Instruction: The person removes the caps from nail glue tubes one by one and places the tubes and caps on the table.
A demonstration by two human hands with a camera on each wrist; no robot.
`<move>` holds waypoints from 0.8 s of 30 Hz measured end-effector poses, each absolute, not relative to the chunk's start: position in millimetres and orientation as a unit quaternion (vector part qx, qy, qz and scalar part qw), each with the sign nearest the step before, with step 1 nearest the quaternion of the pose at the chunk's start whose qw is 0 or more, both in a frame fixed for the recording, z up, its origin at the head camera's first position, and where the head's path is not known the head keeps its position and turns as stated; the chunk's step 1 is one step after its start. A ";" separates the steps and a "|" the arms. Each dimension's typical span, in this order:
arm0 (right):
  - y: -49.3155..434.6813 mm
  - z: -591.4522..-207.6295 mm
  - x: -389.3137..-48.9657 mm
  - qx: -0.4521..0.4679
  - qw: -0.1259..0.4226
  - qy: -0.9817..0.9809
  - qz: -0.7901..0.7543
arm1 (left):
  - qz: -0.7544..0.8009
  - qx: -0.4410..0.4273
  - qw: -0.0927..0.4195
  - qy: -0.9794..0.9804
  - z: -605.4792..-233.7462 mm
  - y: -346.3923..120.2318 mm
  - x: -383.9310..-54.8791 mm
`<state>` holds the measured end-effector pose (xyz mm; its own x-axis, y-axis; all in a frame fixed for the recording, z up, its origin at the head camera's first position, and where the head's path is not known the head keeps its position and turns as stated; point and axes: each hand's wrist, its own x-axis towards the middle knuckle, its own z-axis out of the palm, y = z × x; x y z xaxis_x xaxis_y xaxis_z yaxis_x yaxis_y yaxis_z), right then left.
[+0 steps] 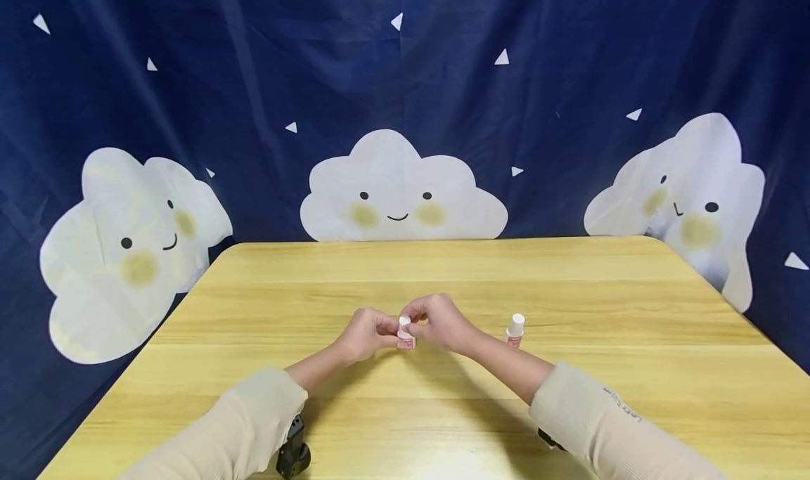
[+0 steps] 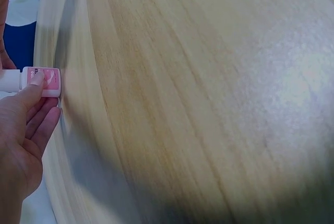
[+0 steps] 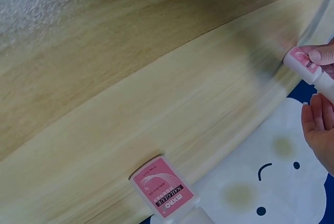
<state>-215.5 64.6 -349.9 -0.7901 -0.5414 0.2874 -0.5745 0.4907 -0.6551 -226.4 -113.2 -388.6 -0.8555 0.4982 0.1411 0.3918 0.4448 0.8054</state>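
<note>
In the middle of the table, my left hand (image 1: 367, 336) grips a small white nail glue bottle (image 1: 406, 342) by its body, thumb across the pink label. The bottle is upright, low at the table top. My right hand (image 1: 443, 323) pinches its white cap (image 1: 405, 321) from the other side. In the left wrist view the bottle (image 2: 52, 82) shows between thumb and fingers, its cap (image 2: 9, 81) still on the neck side. In the right wrist view, right fingers (image 3: 314, 113) are beside the cap (image 3: 324, 84), partly cut off by the frame.
A second nail glue bottle (image 1: 515, 330) with a white cap stands upright behind my right forearm, its base hidden; its pink label (image 3: 164, 188) shows large in the right wrist view. The wooden table (image 1: 443, 262) ends at a dark blue curtain (image 1: 405, 79) with white clouds.
</note>
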 end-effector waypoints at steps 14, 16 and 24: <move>59.8 -353.0 -215.0 0.283 0.022 -0.865 0.413 | 0.455 0.259 0.050 0.850 -389.3 -112.7 -223.8; 60.2 -352.6 -215.9 0.286 0.020 -0.867 0.408 | 0.454 0.259 0.047 0.851 -388.9 -112.4 -223.8; 61.9 -351.0 -216.2 0.301 0.008 -0.868 0.395 | 0.454 0.265 0.044 0.849 -387.6 -111.9 -221.7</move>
